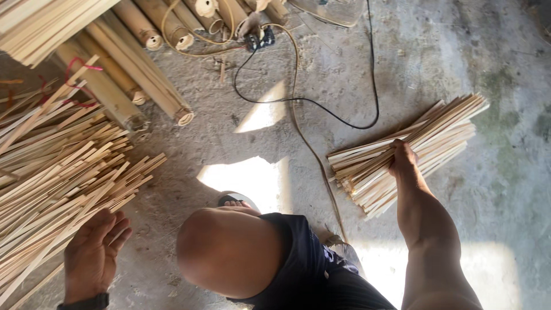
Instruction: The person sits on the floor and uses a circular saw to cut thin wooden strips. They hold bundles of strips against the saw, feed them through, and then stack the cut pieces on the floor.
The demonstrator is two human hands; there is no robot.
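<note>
Bamboo workshop: bare concrete floor point(459, 69), split bamboo strips point(57, 183), whole poles point(132, 74), trailing power cable point(321, 103).

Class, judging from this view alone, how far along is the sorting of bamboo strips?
Done: a neat bundle of strips lies on the concrete floor, right hand on it. In hand: left hand reaches the loose strip pile. Left: that large pile.

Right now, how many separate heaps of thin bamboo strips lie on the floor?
2. The large heap lies at the left, under the left hand. The smaller bundle lies at the right, gripped by the right hand.
</note>
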